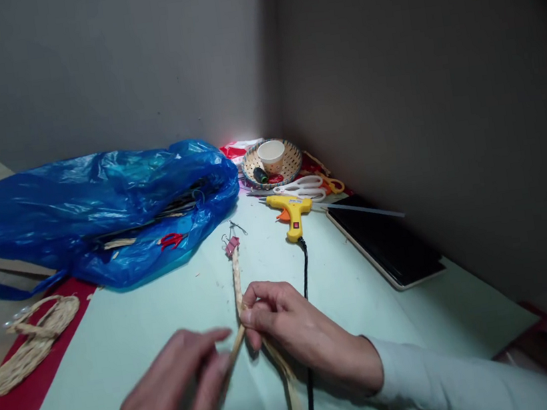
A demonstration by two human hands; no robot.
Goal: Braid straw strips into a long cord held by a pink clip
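Note:
A narrow braid (236,274) of pale straw-like strips runs toward me over the pale green table covering. At its far end sits a pink binder clip (231,245). My right hand (282,311) pinches the near end of the braid between thumb and fingers. One loose strip (292,391) hangs from under that hand toward the front edge. Another strip (235,346) slants down left to my left hand (172,393), which is smeared by motion. Its index finger points at the braid, and the strip runs in at the thumb; the other fingers are hidden.
A yellow glue gun (293,212) with a black cord lies beyond my right hand, near white-handled scissors (301,188). A woven basket (293,162) holds a cup. Left are a blue plastic bag (78,217), red pliers (172,240) and woven straw pieces (34,341). A black tablet (389,240) lies right.

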